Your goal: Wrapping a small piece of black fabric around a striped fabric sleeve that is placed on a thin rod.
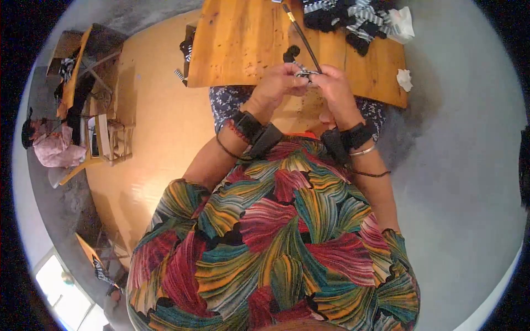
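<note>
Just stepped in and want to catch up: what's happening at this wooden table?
A person in a colourful leaf-print top sits at a wooden table, both hands raised together over its near edge. The left hand and right hand pinch a small grey-and-black piece between the fingertips; what it is exactly cannot be told. A thin dark rod slants up from it. A pile of black and striped pieces lies at the far edge, with crumpled white scraps to the right.

Orange-brown wooden table (243, 38) flecked with dark spots, under black-and-white striped cloth pieces (353, 16) and white crumpled tissue (404, 79). Leaf-patterned blouse (276, 248) in red, teal, orange and green; dark blue floral skirt (226, 105); black wrist straps (248, 126).
</note>
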Demonstrator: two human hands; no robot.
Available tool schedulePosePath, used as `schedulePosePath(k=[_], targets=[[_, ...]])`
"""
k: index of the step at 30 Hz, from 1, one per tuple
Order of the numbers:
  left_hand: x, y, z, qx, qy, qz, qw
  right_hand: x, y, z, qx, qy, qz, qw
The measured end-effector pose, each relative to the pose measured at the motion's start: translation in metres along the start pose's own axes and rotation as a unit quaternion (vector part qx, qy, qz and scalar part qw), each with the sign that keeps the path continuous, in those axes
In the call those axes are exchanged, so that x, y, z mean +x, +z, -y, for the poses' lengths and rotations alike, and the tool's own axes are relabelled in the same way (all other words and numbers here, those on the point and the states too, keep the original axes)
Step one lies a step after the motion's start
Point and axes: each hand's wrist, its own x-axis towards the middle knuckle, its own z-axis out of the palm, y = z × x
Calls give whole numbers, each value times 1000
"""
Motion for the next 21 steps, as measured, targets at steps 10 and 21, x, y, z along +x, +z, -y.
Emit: schedulePosePath(k=[10,21], targets=[[11,5,15,3,41,-150,988,1,-3,6,95,124,82,984],[-14,5,-6,-1,24,-92,995,1,4,-9,-158,-58,29,985]])
